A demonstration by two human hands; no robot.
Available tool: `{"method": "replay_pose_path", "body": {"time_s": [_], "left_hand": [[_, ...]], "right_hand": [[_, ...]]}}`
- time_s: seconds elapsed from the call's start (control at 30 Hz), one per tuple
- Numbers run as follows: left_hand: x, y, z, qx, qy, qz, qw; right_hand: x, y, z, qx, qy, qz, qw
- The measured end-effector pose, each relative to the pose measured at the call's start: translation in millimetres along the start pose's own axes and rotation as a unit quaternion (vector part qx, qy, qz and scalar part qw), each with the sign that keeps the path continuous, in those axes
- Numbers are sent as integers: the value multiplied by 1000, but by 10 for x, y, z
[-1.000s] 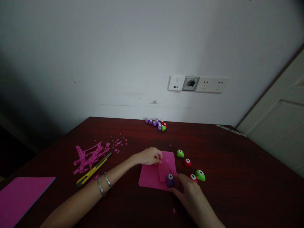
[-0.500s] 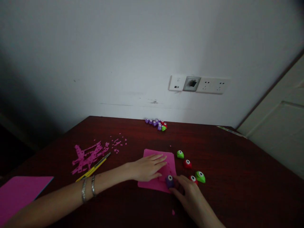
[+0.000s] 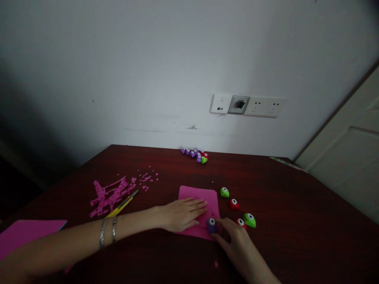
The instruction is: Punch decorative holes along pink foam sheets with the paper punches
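The right grip [image 3: 235, 238] holds a purple punch [image 3: 211, 228], top mark [image 3: 212, 221] unreadable.

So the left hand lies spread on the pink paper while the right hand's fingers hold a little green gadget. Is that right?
Not quite: in the head view, the right hand holds a little purple gadget, not a green one. The left hand does lie spread on the pink paper.

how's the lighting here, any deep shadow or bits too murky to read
Head view: dim overall, the wall paler mid-frame than at far left, where shadow deepens; same view: the tabletop dark near the bottom, fine detail on the purple punch murky.
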State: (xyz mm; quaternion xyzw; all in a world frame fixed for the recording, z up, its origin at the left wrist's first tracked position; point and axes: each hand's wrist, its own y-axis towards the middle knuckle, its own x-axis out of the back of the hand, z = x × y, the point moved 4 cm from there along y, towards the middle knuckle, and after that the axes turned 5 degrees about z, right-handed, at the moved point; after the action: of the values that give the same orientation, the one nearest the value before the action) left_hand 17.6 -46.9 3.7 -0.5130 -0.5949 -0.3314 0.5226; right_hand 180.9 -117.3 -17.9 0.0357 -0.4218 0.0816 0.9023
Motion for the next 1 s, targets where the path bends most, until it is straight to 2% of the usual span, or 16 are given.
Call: {"method": "replay_pose_path", "body": {"time_s": [0.3, 0.63, 1.0], "left_hand": [[14, 6, 17, -16, -37, -23, 999], [217, 62, -6, 16, -120, -93, 988], [64, 38, -16, 4, -59, -65, 996]], "right_hand": [[-29, -11, -23, 1, 14, -3, 1000], [-5, -14, -10, 8, 3, 9, 1000], [70, 17, 70, 5, -28, 25, 999]]}}
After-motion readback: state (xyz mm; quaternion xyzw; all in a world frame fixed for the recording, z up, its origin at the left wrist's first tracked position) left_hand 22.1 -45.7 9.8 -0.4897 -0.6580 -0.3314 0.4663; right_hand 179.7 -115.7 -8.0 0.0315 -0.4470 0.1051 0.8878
